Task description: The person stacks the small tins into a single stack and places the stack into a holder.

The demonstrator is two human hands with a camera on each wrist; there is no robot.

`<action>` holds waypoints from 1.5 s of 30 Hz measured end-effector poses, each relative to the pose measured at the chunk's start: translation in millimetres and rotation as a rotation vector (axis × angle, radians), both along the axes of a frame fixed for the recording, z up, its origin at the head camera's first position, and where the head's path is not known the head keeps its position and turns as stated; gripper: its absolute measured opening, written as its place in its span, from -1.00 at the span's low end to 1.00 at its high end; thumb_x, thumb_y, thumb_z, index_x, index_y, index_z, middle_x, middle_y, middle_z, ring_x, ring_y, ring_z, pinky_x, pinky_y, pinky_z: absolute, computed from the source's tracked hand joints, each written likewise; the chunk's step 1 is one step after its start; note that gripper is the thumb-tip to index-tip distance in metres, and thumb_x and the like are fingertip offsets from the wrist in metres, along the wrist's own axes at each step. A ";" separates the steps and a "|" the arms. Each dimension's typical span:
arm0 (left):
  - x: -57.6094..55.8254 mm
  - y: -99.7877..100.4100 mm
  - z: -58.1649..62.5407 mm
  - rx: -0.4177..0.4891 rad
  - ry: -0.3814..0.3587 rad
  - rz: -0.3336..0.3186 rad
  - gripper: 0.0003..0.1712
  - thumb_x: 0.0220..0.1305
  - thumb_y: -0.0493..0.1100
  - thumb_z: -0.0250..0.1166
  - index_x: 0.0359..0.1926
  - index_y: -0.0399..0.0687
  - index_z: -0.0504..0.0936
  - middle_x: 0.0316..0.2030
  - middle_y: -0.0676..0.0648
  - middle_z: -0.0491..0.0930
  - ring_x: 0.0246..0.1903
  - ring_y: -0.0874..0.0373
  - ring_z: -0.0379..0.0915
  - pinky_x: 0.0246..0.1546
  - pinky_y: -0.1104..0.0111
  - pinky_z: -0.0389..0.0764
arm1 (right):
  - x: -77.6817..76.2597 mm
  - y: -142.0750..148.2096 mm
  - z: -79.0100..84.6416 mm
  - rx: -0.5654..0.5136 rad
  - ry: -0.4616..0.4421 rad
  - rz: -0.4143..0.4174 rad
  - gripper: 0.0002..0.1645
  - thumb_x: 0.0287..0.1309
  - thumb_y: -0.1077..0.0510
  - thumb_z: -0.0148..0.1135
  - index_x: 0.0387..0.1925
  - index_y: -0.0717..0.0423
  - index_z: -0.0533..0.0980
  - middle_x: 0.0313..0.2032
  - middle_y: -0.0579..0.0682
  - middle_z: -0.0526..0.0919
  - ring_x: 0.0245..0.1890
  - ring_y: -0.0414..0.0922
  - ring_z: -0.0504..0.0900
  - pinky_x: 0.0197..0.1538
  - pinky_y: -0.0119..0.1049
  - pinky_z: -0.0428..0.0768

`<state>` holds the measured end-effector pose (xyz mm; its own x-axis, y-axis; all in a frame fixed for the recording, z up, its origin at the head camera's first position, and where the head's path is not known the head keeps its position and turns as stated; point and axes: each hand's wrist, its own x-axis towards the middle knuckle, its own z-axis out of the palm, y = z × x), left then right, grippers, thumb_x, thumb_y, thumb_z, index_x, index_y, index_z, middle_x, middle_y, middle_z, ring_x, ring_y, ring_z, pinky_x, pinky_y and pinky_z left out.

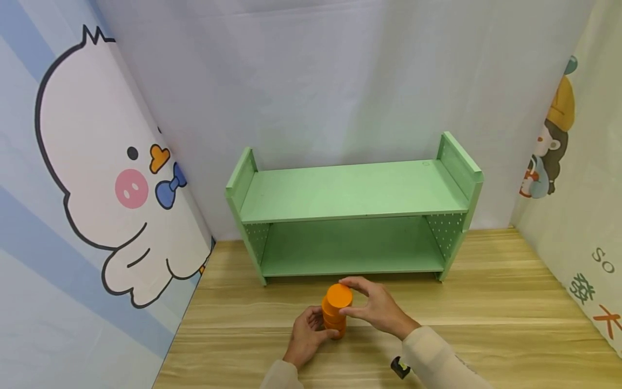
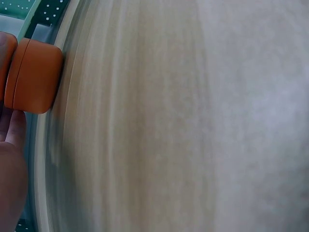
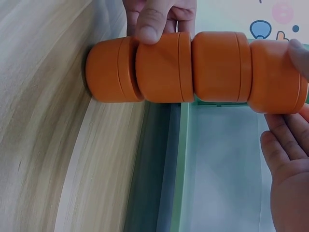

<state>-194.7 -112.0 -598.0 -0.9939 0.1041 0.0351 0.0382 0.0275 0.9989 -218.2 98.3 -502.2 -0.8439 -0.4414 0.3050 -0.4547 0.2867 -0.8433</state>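
Note:
Several orange lidded jars stand one on another in a column on the table in front of the shelf. My left hand (image 1: 306,336) holds the column low down, its thumb on the second jar from the bottom (image 3: 159,72). The bottom jar (image 3: 108,72) rests on the table. My right hand (image 1: 381,310) grips the top jar (image 1: 339,296) between thumb and fingers. That jar sits slightly out of line with the jar below it (image 3: 217,67). At the left edge of the left wrist view, left-hand fingers (image 2: 17,128) show beside the bottom jar (image 2: 38,77).
A light green two-tier shelf (image 1: 355,189) stands behind the jars against a pale cloth backdrop (image 1: 311,81). A small black object (image 1: 400,367) lies on the wood-grain table (image 1: 233,335) by the right sleeve. Printed cloths hang on both sides.

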 end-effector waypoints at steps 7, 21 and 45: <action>0.0 -0.8 0.2 -0.012 -0.014 -0.001 -0.38 0.01 -0.27 0.58 0.09 -0.32 0.54 0.08 -0.22 0.60 0.13 -0.10 0.52 0.19 0.21 0.56 | -1.1 -2.4 -0.5 0.008 -0.030 0.003 -0.33 0.06 0.11 0.53 0.20 0.19 0.51 0.14 0.05 0.62 0.20 0.10 0.55 0.30 0.06 0.46; 0.3 0.2 3.8 -0.001 0.019 -0.009 -0.40 0.04 -0.31 0.56 0.10 -0.33 0.53 0.09 -0.23 0.60 0.12 -0.07 0.53 0.18 0.20 0.57 | -2.9 -6.6 0.7 0.003 -0.062 0.012 -0.33 0.07 0.12 0.52 0.21 0.21 0.50 0.15 0.05 0.61 0.23 0.13 0.52 0.31 0.11 0.43; 0.6 -1.2 2.1 -0.039 0.009 -0.005 -0.38 0.02 -0.25 0.58 0.10 -0.31 0.55 0.08 -0.23 0.61 0.11 -0.09 0.54 0.15 0.22 0.60 | -1.5 -10.5 -1.9 -0.010 -0.070 0.002 -0.32 0.08 0.07 0.52 0.21 0.15 0.50 0.16 0.05 0.60 0.23 0.11 0.52 0.31 0.10 0.43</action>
